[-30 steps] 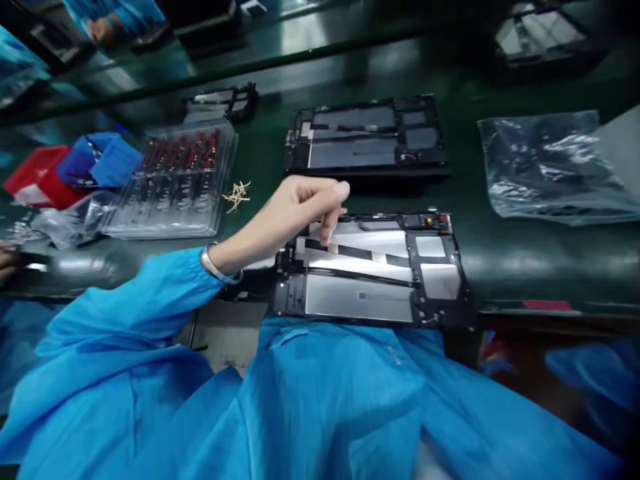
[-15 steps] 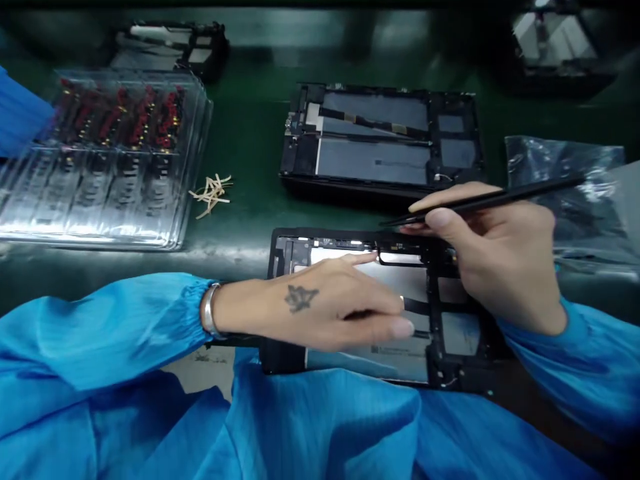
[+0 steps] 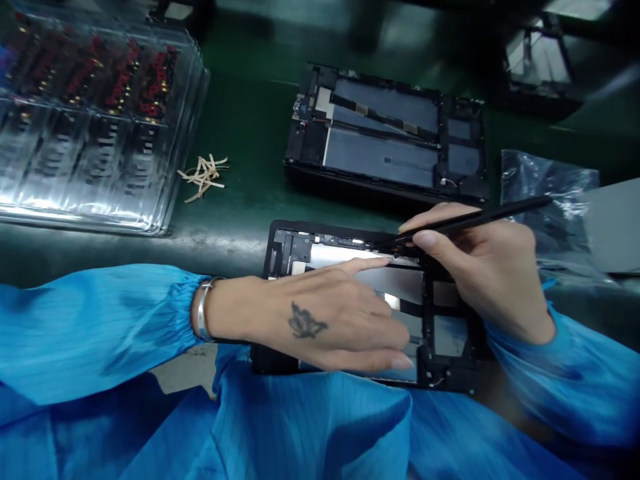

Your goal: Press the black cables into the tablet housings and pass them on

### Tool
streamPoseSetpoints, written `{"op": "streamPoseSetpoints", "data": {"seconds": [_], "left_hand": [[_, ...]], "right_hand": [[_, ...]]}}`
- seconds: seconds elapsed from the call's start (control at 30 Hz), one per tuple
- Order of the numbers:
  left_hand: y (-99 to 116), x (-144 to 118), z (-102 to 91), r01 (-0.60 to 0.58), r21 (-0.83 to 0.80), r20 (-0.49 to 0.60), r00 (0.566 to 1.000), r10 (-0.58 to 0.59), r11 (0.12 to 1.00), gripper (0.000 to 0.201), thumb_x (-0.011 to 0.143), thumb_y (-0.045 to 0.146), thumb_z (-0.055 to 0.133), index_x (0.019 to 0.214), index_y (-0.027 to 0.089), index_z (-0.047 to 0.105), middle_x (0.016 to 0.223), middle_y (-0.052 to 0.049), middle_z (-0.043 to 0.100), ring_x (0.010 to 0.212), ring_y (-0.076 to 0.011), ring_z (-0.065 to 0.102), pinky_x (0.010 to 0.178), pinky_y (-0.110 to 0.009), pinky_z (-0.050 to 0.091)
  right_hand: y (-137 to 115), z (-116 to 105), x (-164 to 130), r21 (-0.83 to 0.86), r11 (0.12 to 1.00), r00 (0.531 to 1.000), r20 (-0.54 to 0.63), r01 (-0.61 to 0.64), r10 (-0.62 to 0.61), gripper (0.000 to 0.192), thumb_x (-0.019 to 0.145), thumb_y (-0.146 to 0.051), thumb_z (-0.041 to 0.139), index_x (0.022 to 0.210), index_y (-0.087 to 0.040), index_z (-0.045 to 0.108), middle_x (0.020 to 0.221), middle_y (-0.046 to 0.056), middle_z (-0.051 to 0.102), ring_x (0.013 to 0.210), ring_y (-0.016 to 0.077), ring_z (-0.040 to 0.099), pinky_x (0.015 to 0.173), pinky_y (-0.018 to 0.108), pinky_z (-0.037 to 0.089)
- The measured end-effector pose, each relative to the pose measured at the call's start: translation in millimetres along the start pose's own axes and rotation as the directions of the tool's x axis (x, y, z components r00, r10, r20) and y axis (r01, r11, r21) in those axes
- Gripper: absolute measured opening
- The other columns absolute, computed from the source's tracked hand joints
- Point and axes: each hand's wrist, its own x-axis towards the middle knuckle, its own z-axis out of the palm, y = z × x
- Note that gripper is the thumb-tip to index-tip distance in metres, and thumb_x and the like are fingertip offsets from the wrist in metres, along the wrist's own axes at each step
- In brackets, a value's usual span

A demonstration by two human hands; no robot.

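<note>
An opened tablet [image 3: 430,373] lies in front of me, its inside facing up with a silvery battery area and black frame. My left hand [image 3: 340,320] rests across it, palm down, the index finger stretched to a spot near the top inner edge. The other fingers are partly bent and nothing shows in them. In my right hand [image 3: 480,260] is a pair of black tweezers [image 3: 480,217], pinched between thumb and fingers. The tips point at the tablet's upper edge, close to my left index fingertip. Whether they grip anything is too small to tell.
A stack of opened tablets [image 3: 385,130] stands behind. At left, clear plastic trays [image 3: 100,173] hold red and black parts, with a small heap of pale strips [image 3: 205,177] beside them. A clear plastic bag [image 3: 545,193] lies at right, and another device [image 3: 537,67] farther back.
The tweezers' tips have come down from behind the tablet's top edge onto its upper inner edge. My left index fingertip has slid slightly right. The camera view has shifted.
</note>
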Motion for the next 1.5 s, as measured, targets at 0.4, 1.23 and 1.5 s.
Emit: {"op": "streamPoseSetpoints", "data": {"seconds": [0.4,1.23,1.5], "left_hand": [[0.5,-0.8,1.0,0.008,-0.017,0.014,1.000,-0.008,1.000,0.039,0.111,0.038,0.040,0.078,0.026,0.057,0.072,0.004,0.068,0.068,-0.0136,0.063,0.134,-0.044,0.021],[2.4,-0.5,-1.6,0.028,-0.094,0.007,1.000,-0.027,0.995,0.036,0.109,0.035,0.048,0.075,0.023,0.053,0.070,0.006,0.065,0.065,-0.0105,0.062,0.132,-0.043,0.025],[-13.5,0.5,-15.2,0.426,-0.015,-0.465,0.798,-0.384,0.904,0.023,0.106,0.026,0.050,0.086,0.020,0.059,0.082,-0.001,0.065,0.074,-0.0137,0.060,0.072,-0.028,0.049]], "right_hand": [[-3.9,-0.2,0.2,-0.017,0.999,0.999,0.020,0.040,-0.040,0.005,0.095,-0.025,0.071,0.093,-0.024,0.076,0.093,0.000,0.077,0.081,0.0159,0.073,0.063,0.024,0.060],[-4.6,-1.4,-3.3,0.013,1.000,0.997,-0.074,-0.018,0.019,0.008,0.096,-0.028,0.069,0.094,-0.031,0.077,0.093,-0.001,0.076,0.082,0.0203,0.072,0.064,0.033,0.055],[1.0,-2.3,-14.8,0.085,0.996,0.997,-0.068,0.041,-0.035,0.007,0.095,-0.030,0.071,0.095,-0.029,0.077,0.094,0.002,0.076,0.087,0.0247,0.072,0.073,0.039,0.054]]}}
